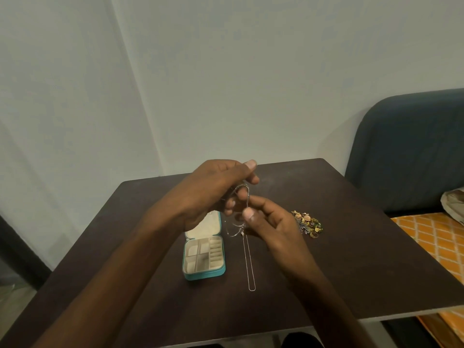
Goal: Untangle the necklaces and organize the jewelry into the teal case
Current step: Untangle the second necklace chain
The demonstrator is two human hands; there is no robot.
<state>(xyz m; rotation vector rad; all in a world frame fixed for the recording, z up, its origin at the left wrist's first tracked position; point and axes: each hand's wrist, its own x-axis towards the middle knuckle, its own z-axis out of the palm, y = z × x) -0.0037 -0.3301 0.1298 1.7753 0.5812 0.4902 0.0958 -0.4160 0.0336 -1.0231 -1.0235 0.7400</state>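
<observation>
Above the middle of the dark table (351,259), both my hands hold thin silver necklace chains (248,262). My left hand (213,189) grips a loop of chain near its fingertips. My right hand (268,219) pinches the chain just below, between thumb and forefinger. A long loop hangs down from there and ends close to the tabletop; shorter tangled strands dangle beside it. The teal case (204,257) lies open on the table under my left wrist, its cream compartments looking empty and part of its lid hidden by my hand.
A small heap of gold and coloured jewelry (308,222) lies on the table right of my right hand. A dark blue headboard (406,151) and an orange patterned bedcover (437,244) stand past the table's right edge. A pale wall rises behind.
</observation>
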